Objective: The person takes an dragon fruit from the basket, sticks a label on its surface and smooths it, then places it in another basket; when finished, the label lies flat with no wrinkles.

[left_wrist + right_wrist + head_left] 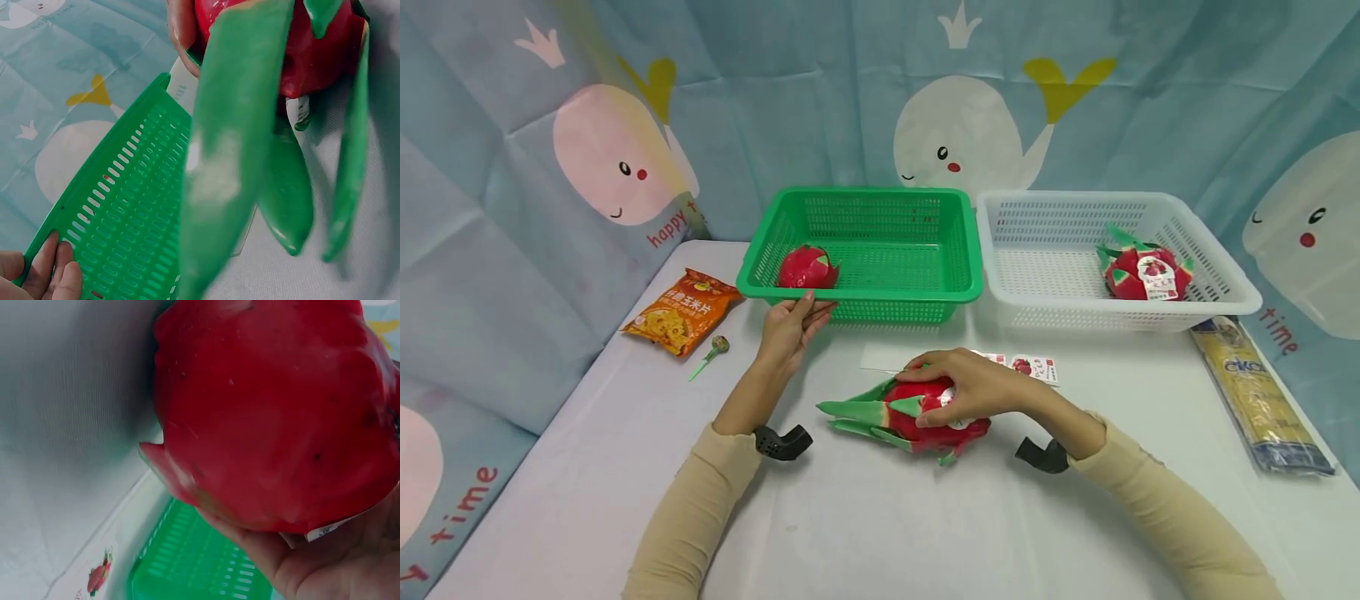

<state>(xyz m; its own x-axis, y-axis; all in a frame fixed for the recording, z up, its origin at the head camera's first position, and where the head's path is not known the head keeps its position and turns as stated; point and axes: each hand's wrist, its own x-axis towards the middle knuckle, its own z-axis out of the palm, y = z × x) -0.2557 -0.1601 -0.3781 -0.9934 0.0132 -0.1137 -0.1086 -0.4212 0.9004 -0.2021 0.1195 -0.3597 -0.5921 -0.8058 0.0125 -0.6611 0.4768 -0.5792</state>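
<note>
My right hand point(973, 385) grips a red dragon fruit point(921, 417) with long green leaves, low over the white table in front of the baskets. Its leaves point(231, 144) fill much of the left wrist view, and its smooth red underside point(269, 412) fills the right wrist view. With thumb above and fingers below, my left hand point(790, 329) pinches the front rim of the green basket point(887, 293). A second dragon fruit point(807, 268) sits in that basket's front left corner, close behind the left hand.
To the right, a white basket point(1037, 304) holds another dragon fruit point(1150, 271) with a label. Sticker cards point(1033, 368) lie behind the right hand. An orange snack bag point(683, 312) and a lollipop point(711, 354) are at left, a noodle pack point(1262, 400) at far right.
</note>
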